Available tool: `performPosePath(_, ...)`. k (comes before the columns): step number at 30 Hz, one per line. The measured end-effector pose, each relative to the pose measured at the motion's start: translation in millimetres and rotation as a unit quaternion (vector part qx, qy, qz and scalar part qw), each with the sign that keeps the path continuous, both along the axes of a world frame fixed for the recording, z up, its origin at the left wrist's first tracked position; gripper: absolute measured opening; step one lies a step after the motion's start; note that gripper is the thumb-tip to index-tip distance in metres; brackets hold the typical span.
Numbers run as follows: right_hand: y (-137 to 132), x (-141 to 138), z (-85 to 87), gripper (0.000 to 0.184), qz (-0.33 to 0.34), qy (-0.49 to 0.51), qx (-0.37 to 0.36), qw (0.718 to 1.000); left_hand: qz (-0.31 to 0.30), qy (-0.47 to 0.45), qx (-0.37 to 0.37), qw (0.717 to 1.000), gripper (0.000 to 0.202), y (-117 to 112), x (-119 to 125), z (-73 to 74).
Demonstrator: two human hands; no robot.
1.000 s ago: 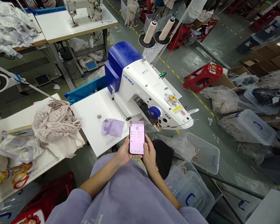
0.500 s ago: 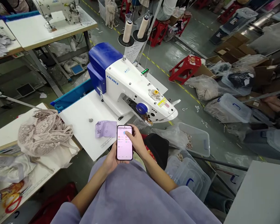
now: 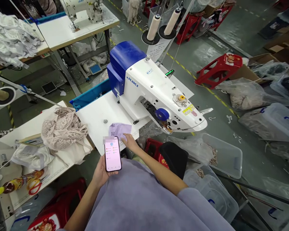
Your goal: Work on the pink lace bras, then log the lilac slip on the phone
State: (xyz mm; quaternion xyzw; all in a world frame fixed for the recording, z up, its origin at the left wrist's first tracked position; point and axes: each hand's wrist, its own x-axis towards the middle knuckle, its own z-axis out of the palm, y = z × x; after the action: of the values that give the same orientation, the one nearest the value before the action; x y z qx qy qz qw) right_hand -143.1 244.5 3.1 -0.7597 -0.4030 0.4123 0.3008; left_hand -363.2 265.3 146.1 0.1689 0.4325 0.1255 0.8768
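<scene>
My left hand holds a smartphone upright from below and the side, its lit screen facing me. Just right of the phone, my right hand has its fingers bent together at the lower edge of a crumpled purple paper slip with printed codes. The slip lies on the white table of a blue and white sewing machine. A small grey disc rests on the tabletop near the slip.
Beige lace garments are heaped on the side table at left, near red-handled scissors and a yellow-capped bottle. Thread cones stand behind the machine. A clear plastic bin and a red stool are at right.
My right hand has left the phone screen and reached the paper slip. My left hand has moved the phone left, away from the slip. The view has shifted, so the machine appears farther right.
</scene>
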Motion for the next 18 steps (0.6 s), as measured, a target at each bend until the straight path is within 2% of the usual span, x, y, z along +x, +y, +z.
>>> performPosePath(4,29,-23,-22.2,0.060,0.141,-0.076,-0.027,0.987,0.025,0.016,-0.016,0.999,0.062,5,-20,-1.5)
performPosePath(7,38,-27,-32.5,0.059,0.197,-0.115,-0.055,0.972,0.042,0.012,-0.031,0.999,0.059,6,-25,-0.2)
performPosePath(13,28,-14,-50.2,0.058,0.247,-0.138,-0.095,0.955,0.088,0.020,-0.025,0.996,0.057,9,-6,16.0)
performPosePath(18,25,-12,-43.0,0.044,0.216,-0.112,-0.078,0.967,0.084,0.000,-0.031,0.996,0.060,6,15,29.2)
